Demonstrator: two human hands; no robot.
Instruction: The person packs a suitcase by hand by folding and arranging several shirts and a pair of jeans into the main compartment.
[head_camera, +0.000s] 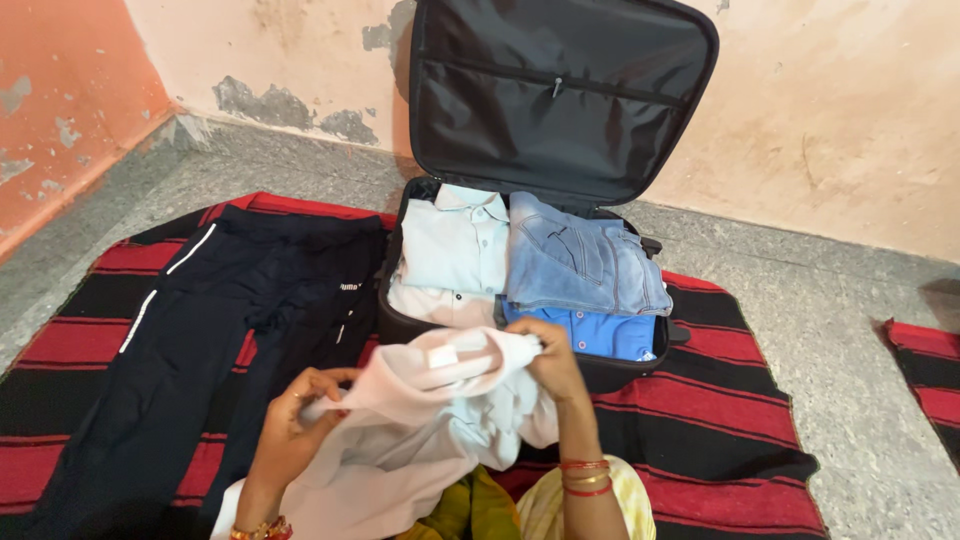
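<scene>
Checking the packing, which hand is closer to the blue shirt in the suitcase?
Right. The right hand is just beside the blue shirt; the left hand is farther left, gripping the white garment.

Two hands, the left hand (290, 425) and the right hand (555, 365), both gripping one pale pink garment (420, 420). One open black suitcase (620, 372) with four folded pieces inside: one light shirt (455, 245), one white garment (440, 305) under it, one pair of jeans (580, 265) and one blue shirt (610, 335). One pair of dark trousers (215, 330) spread out flat, two red-and-black striped blankets, the big blanket (730, 440) and the second blanket (930, 375) at the edge, and bangles on both wrists, too blurred for counting.
</scene>
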